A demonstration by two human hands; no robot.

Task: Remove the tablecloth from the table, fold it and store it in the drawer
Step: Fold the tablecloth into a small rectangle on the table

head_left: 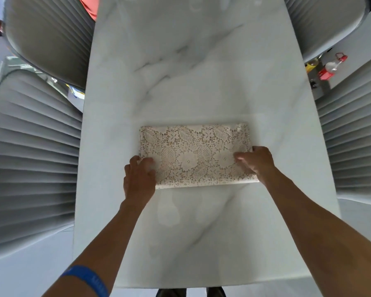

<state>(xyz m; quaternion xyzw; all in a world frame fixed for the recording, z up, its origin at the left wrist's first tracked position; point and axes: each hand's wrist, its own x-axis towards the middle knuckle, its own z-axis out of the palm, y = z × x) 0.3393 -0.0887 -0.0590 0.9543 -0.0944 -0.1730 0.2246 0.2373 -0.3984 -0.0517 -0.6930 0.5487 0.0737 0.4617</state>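
**Hands on the folded cloth, ready to lift**

Both hands are at the near corners of the cloth (194, 154). The left hand (140, 177) curls over the near-left corner, thumb on top and fingers bent toward the edge; it looks like a light grip, though whether the fingers have slid underneath cannot be told. The right hand (257, 162) closes on the near-right end, thumb lying across the lace and fingers wrapped round the side edge.

The surface (193, 71), a long pale marble-patterned top, is otherwise bare, so the removing part seems done. Ribbed grey chairs (36, 159) stand along both sides. No drawer is in view.

Judging by the compact rectangle, folding is finished or nearly so, and the step in hand is either a last fold or the pick-up for storage. The next move calls for a firm hold at both ends so the layers stay stacked as the bundle comes off the top, then a carry to the drawer, wherever that is.

The cloth lies flat in the middle of the surface, slightly toward the person, its long side running across. It is cream openwork lace with large flowers and leaves over a tan ground. Its edges look tidy and squared, with the near edge showing some thickness.
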